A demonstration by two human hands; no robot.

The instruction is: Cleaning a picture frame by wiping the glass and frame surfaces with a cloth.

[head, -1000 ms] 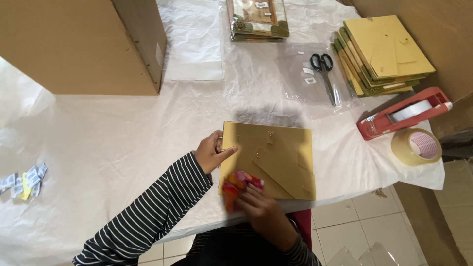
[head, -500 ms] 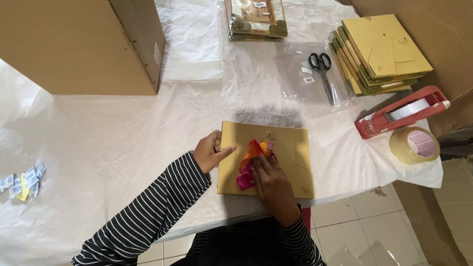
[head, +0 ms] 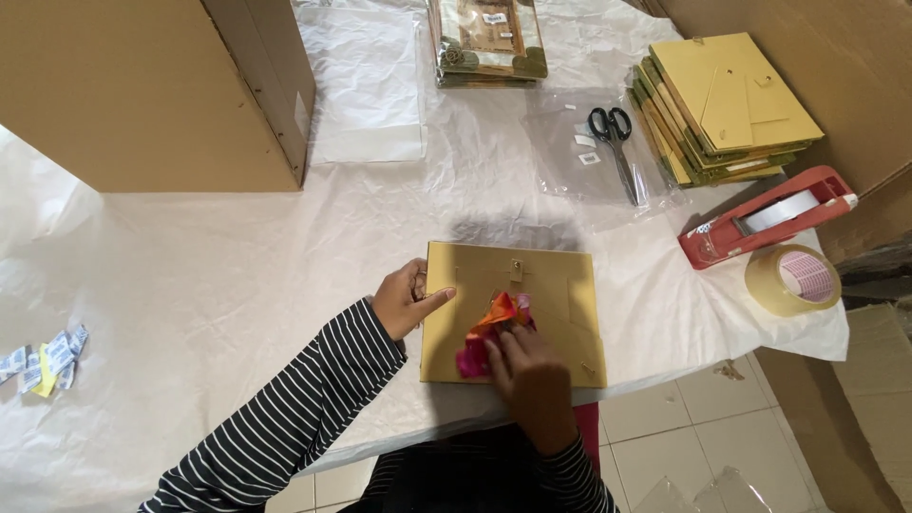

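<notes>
Two bare hands work on a flat tan cardboard-backed picture frame (head: 551, 285) lying face down near the front edge of the white-paper-covered table (head: 237, 275). Left hand (head: 407, 299) grips the frame's left edge, thumb on top, fingers curled beneath. Right hand (head: 527, 370) presses a crumpled orange-and-pink cloth (head: 492, 328) onto the backing with fingers loosely bent. Black scissors (head: 613, 133) lie well apart, toward the far edge.

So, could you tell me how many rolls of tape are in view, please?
2. One roll of tape lies flat near the table's right edge; another sits in the red tape dispenser just behind it. Others may be out of view.
</notes>
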